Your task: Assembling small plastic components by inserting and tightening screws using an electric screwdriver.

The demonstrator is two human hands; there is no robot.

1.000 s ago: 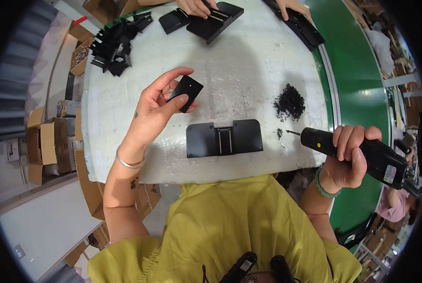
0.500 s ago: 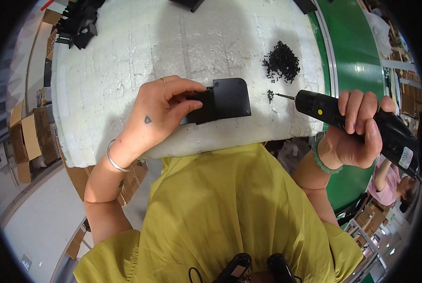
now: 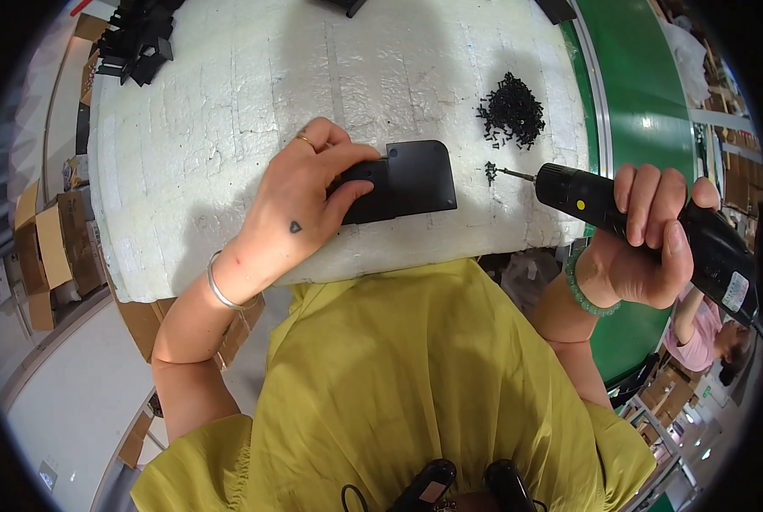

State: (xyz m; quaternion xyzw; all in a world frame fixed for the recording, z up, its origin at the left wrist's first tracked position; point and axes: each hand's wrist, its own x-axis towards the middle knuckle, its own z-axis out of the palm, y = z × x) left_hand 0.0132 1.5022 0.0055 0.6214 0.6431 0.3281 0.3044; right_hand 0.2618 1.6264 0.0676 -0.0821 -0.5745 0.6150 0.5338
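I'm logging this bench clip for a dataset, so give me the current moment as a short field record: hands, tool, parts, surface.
left hand: left hand pressing down on the black plastic plate
right hand: right hand wrapped around the black electric screwdriver
tool tip: bit pointing left, a screw or two at its end, just right of the plate
loose parts: pile of black screws
surface: white foam-topped bench
far left corner: heap of black plastic parts
right side: green conveyor belt

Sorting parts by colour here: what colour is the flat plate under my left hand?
Black, seen best in the head view: the plate under the left hand.
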